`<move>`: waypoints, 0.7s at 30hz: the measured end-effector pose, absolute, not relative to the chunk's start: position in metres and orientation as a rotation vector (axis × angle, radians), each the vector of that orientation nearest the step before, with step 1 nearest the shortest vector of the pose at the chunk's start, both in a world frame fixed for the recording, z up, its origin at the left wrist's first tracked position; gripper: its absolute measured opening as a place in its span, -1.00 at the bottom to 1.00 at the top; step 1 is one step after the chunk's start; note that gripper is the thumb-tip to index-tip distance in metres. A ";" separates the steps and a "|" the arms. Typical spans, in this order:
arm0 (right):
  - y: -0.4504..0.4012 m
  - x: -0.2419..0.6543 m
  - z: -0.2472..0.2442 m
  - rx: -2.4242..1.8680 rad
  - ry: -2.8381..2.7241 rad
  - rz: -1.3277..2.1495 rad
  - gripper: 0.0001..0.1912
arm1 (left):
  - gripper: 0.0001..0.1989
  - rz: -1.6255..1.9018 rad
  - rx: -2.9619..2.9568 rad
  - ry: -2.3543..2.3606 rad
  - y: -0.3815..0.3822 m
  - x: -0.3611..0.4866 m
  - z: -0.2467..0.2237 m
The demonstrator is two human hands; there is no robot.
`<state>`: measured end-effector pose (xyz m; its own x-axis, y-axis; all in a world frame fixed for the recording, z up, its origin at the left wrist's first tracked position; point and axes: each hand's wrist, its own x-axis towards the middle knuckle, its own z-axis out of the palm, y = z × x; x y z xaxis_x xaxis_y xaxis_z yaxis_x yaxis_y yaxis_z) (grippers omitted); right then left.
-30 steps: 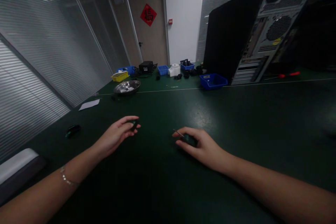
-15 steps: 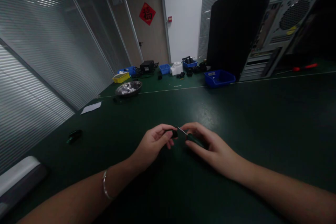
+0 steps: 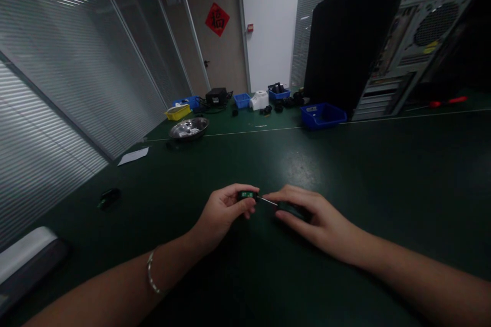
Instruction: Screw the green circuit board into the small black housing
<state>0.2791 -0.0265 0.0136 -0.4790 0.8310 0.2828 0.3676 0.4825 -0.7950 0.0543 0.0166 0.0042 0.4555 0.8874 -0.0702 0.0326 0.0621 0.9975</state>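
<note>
Near the middle of the green tabletop (image 3: 199, 173), my left hand (image 3: 226, 208) pinches a small black part with a green face (image 3: 247, 194) between thumb and fingers. I cannot make out exactly what the part is. My right hand (image 3: 312, 213) is closed around the dark handle of a screwdriver (image 3: 293, 210). Its thin metal shaft points left, and the tip meets the right end of the small part. Whether the tip sits in a screw is too small to tell.
A small dark-and-green piece (image 3: 109, 197) lies at the left, beyond a white-and-grey device (image 3: 28, 260). Farther back stand a metal bowl (image 3: 189, 129), a yellow tray (image 3: 178, 112), a blue bin (image 3: 323, 115) and a black computer case (image 3: 349, 41). A red-handled tool (image 3: 448, 102) lies at the right.
The small part has turned in my left hand, so its green face now shows. My right hand has shifted slightly right and down, and the screwdriver now lies flatter, in line with the part.
</note>
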 end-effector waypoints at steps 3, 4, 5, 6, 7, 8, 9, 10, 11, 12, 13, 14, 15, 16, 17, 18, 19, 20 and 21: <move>-0.026 0.278 0.012 -0.971 -2.040 0.894 -0.64 | -0.71 0.801 1.327 0.893 0.017 0.054 0.004; -0.026 0.278 0.012 -0.971 -2.035 0.898 -0.64 | -0.71 0.805 1.322 0.891 0.016 0.054 0.004; -0.025 0.277 0.012 -0.971 -2.033 0.902 -0.65 | -0.71 0.808 1.321 0.889 0.016 0.053 0.004; -0.025 0.277 0.012 -0.971 -2.033 0.906 -0.65 | -0.71 0.811 1.322 0.888 0.017 0.053 0.004; -0.025 0.277 0.012 -0.970 -2.032 0.909 -0.65 | -0.71 0.817 1.322 0.886 0.017 0.053 0.003; -0.024 0.277 0.012 -0.968 -2.031 0.914 -0.65 | -0.71 0.822 1.321 0.886 0.016 0.054 0.003; -0.024 0.277 0.012 -0.966 -2.029 0.917 -0.65 | -0.71 0.824 1.321 0.889 0.016 0.054 0.004; -0.024 0.278 0.012 -0.965 -2.028 0.918 -0.64 | -0.71 0.820 1.323 0.895 0.016 0.054 0.004; -0.024 0.278 0.012 -0.966 -2.025 0.916 -0.64 | -0.71 0.813 1.329 0.902 0.016 0.054 0.005; -0.024 0.278 0.012 -0.968 -2.023 0.912 -0.63 | -0.71 0.804 1.338 0.908 0.015 0.055 0.006; -0.024 0.278 0.011 -0.969 -2.022 0.908 -0.63 | -0.71 0.791 1.346 0.914 0.015 0.055 0.007; -0.025 0.278 0.011 -0.969 -2.021 0.904 -0.63 | -0.71 0.779 1.353 0.919 0.014 0.055 0.007; -0.025 0.278 0.011 -0.971 -2.018 0.903 -0.63 | -0.71 0.770 1.358 0.921 0.014 0.055 0.008; -0.026 0.277 0.010 -0.973 -2.013 0.903 -0.63 | -0.71 0.763 1.361 0.919 0.013 0.055 0.008; -0.026 0.276 0.009 -0.975 -2.008 0.899 -0.63 | -0.71 0.760 1.363 0.915 0.013 0.055 0.008; -0.027 0.276 0.009 -0.979 -2.002 0.894 -0.63 | -0.70 0.757 1.367 0.913 0.013 0.055 0.008; -0.027 0.275 0.009 -0.988 -1.996 0.887 -0.62 | -0.70 0.758 1.371 0.914 0.013 0.054 0.008; -0.028 0.274 0.008 -1.001 -1.989 0.881 -0.62 | -0.71 0.761 1.377 0.917 0.013 0.054 0.007; -0.028 0.274 0.008 -1.012 -1.983 0.874 -0.62 | -0.71 0.765 1.382 0.921 0.013 0.054 0.007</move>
<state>0.2737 -0.0277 0.0080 -0.4216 0.8567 0.2973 0.3587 0.4587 -0.8130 0.0544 0.0134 0.0068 0.4625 0.8820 -0.0902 0.0734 0.0633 0.9953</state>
